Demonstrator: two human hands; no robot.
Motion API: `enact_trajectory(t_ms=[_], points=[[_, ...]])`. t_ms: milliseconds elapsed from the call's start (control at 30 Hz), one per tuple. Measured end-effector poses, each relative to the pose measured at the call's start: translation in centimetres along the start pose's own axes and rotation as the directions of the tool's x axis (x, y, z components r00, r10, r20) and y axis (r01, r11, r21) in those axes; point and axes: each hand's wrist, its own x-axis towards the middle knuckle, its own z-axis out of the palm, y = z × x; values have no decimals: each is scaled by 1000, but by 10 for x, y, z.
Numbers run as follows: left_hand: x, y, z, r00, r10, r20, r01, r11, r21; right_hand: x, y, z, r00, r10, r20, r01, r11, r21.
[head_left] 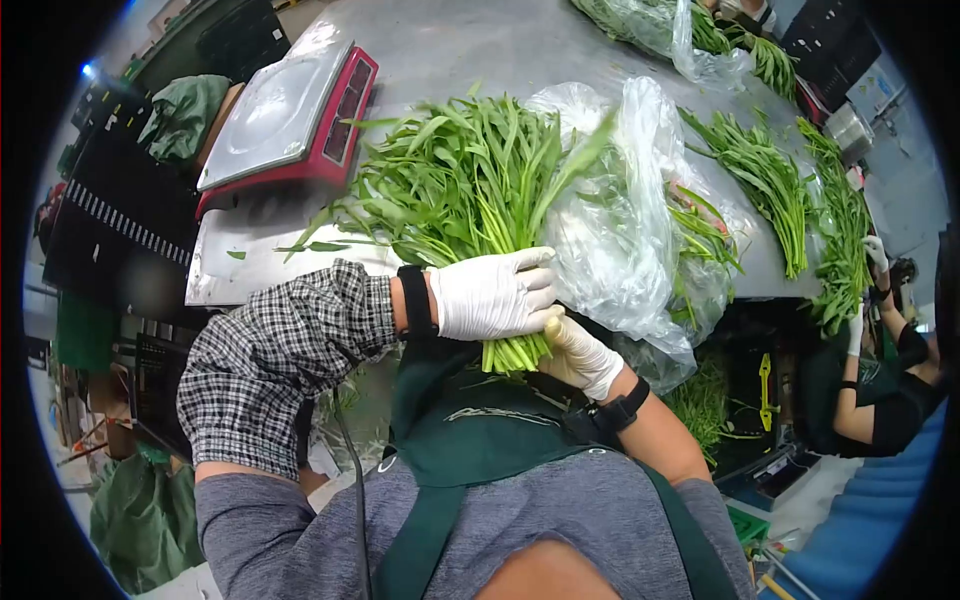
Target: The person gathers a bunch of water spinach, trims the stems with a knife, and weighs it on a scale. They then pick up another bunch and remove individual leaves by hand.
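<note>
A large bunch of leafy greens (470, 180) lies over the near edge of the metal table, its leaves pointing away from me and its cut stems toward my body. My left hand (495, 293), in a white glove, is wrapped across the stems from above. Against the right side of the stems, just below those fingers, my right hand (583, 357) is closed, also gloved; its fingertips touch the bunch. Right beside the bunch sits a clear plastic bag (620, 230), crumpled, with some greens showing at its right side.
A red scale (290, 115) with a metal plate stands at the table's left. More bunches of greens (765, 190) lie on the metal table (440, 50) to the right. Another person (885, 400) handles greens at the far right. Dark crates (120, 220) stand left.
</note>
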Motion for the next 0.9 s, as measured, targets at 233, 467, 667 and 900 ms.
enact_trajectory(t_ms=[233, 467, 667, 900], points=[[-17, 27, -25, 940, -332, 84, 326, 942, 76, 2, 5, 6, 999, 4, 37, -6, 999, 38], [-61, 59, -59, 609, -779, -150, 780, 622, -69, 5, 10, 2, 997, 43, 59, -49, 993, 108], [-88, 121, 17, -74, -917, 392, 194, -398, -896, 5, 12, -2, 999, 52, -10, -51, 996, 73], [-36, 100, 58, 425, -753, 503, -381, -652, -655, 5, 5, 19, 978, -72, -197, -25, 893, -449]])
